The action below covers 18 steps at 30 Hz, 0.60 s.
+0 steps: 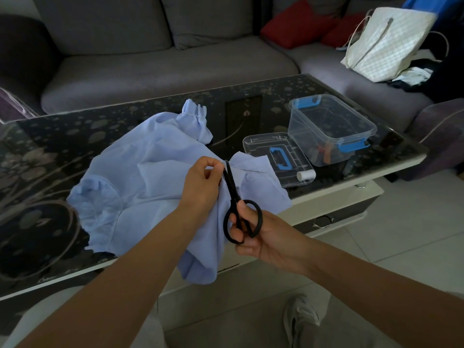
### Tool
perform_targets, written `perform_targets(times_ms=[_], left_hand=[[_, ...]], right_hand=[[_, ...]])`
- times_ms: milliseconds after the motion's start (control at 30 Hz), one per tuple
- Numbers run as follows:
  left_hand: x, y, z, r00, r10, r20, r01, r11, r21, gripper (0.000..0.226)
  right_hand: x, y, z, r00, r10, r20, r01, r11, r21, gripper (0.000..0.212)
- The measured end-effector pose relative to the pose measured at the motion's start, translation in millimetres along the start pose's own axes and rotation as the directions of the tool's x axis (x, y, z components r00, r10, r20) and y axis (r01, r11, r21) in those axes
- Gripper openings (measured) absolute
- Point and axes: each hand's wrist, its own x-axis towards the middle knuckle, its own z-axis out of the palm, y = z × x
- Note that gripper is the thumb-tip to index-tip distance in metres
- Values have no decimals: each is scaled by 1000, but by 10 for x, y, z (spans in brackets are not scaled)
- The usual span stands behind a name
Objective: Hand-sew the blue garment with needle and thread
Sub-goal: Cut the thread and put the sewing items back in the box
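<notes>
The light blue garment [140, 177] lies crumpled on the dark glass table [62, 136], one part hanging over the front edge. My left hand [200, 187] pinches a thin thread at the garment's raised fold. My right hand [261, 237] grips black scissors [236, 204] through their loops. The blades point up and their tips meet the thread beside my left fingertips. A needle shows faintly along the fold to the right. A white thread spool [305, 175] lies on the table by the clear lid.
A clear plastic box [331, 129] with blue clasps stands at the table's right, its lid [276, 156] with a blue handle lying beside it. A grey sofa runs behind, holding a white bag [386, 43] and red cushions [296, 23]. Tiled floor is at the right.
</notes>
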Motion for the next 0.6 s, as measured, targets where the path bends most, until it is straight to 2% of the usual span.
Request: perform_targets(times_ms=[300, 600], left_hand=[[3, -21, 41, 998, 67, 5, -67, 997, 32, 19], [22, -25, 21, 998, 59, -38, -58, 998, 26, 19]], right_hand=[[68, -81, 39, 999, -4, -46, 5, 999, 33, 33], [130, -130, 83, 1000, 7, -29, -6, 1000, 21, 31]])
